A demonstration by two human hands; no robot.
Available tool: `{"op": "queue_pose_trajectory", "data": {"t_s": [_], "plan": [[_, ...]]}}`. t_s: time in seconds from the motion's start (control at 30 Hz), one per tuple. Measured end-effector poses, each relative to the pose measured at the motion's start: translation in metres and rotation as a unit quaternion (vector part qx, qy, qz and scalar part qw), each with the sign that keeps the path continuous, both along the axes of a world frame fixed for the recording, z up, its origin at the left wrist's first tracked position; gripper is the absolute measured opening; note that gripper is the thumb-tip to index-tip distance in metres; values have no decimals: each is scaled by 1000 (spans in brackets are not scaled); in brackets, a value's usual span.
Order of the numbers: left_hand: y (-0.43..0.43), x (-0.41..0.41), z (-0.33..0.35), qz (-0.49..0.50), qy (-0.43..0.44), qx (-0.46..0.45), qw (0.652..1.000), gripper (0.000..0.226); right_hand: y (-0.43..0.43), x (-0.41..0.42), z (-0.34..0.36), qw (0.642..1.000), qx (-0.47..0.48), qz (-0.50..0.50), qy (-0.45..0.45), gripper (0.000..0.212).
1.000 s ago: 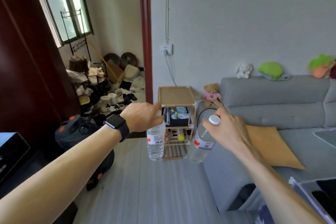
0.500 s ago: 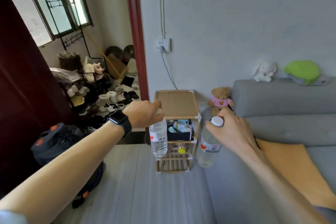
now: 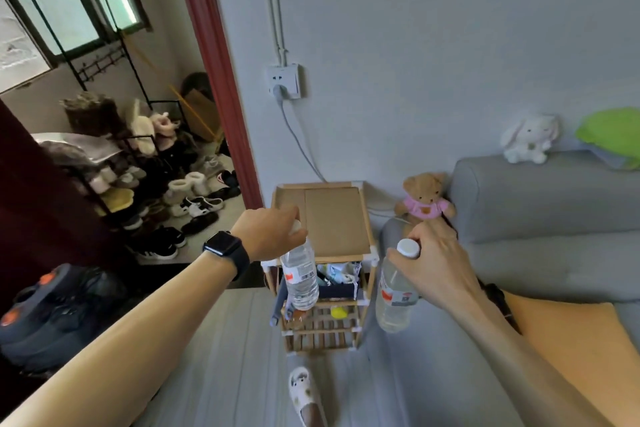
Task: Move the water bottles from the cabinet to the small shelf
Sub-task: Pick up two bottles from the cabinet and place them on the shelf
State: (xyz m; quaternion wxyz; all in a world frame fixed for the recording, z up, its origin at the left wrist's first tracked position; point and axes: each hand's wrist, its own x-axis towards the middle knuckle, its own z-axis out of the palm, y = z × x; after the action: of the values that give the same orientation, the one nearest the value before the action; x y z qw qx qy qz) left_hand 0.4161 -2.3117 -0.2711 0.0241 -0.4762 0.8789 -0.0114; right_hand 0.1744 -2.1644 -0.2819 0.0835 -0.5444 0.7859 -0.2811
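My left hand [image 3: 268, 232] grips a clear water bottle [image 3: 300, 279] by its cap, and the bottle hangs upright in front of the small wooden shelf [image 3: 337, 218]. In my right hand [image 3: 436, 263] a second clear bottle [image 3: 393, 295] with a white cap hangs beside the shelf's right post. The shelf has a bare cardboard-lined top and cluttered lower tiers. Both bottles are in the air, a little below the level of the shelf top. The cabinet is out of view.
A grey sofa [image 3: 540, 204] with an orange cushion [image 3: 571, 340] stands right of the shelf, a teddy bear [image 3: 424, 199] between them. A cable [image 3: 301, 146] runs from a wall socket behind the shelf. Shoes [image 3: 194, 208] and a dark bag [image 3: 55, 312] lie to the left. My slippered foot [image 3: 304, 395] is below.
The shelf has come closer and now sits larger in view. Both hands still carry their bottles, now right in front of it.
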Motion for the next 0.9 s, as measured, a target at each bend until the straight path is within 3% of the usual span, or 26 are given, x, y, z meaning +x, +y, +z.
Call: {"op": "queue_pose_trajectory", "data": {"t_s": [0.2, 0.47, 0.7, 0.9], "plan": [[-98, -37, -23, -1, 26, 58, 998, 29, -85, -28, -18, 999, 36, -31, -21, 31], [-243, -83, -41, -29, 15, 69, 997, 38, -224, -48, -23, 993, 85, -72, -27, 30], [-310, -122, -64, 14, 42, 62, 997, 37, -320, -66, -47, 990, 106, -65, -69, 33], [-338, -150, -73, 29, 32, 83, 996, 38, -385, -77, -66, 991, 119, -25, -50, 32]]}}
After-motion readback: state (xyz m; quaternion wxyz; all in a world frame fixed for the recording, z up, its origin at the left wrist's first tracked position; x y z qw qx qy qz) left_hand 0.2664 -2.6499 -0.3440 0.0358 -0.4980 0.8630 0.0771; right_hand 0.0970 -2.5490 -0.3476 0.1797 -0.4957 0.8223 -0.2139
